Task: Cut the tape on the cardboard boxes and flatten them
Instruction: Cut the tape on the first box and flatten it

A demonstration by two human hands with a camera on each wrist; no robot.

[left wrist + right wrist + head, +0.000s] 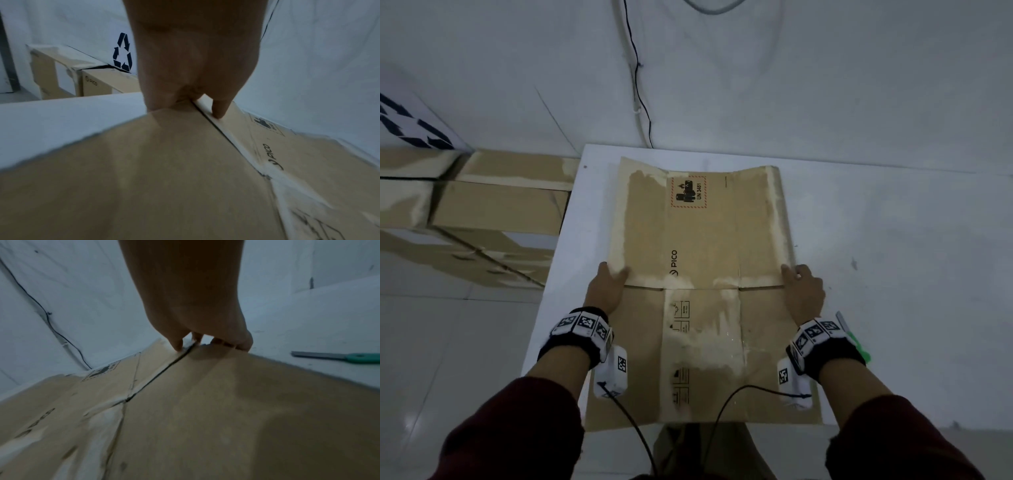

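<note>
A flattened brown cardboard box [702, 233] printed "PICO" lies on the white table [893, 274], flaps spread out toward and away from me. My left hand [607, 286] grips its left edge at the slit between two flaps, thumb [219, 108] on top. My right hand [803, 291] grips the right edge at the same slit, thumb on top and fingers [236, 344] curled over the rim. In both wrist views the cardboard [164, 178] [226, 410] fills the lower frame. A green-handled cutter [854, 339] [349, 357] lies on the table just right of my right wrist.
Several brown boxes [493, 205] [98, 84] are stacked on the floor left of the table. A white box with a recycling mark [410, 126] stands behind them. Cables [640, 89] run down the wall behind the table.
</note>
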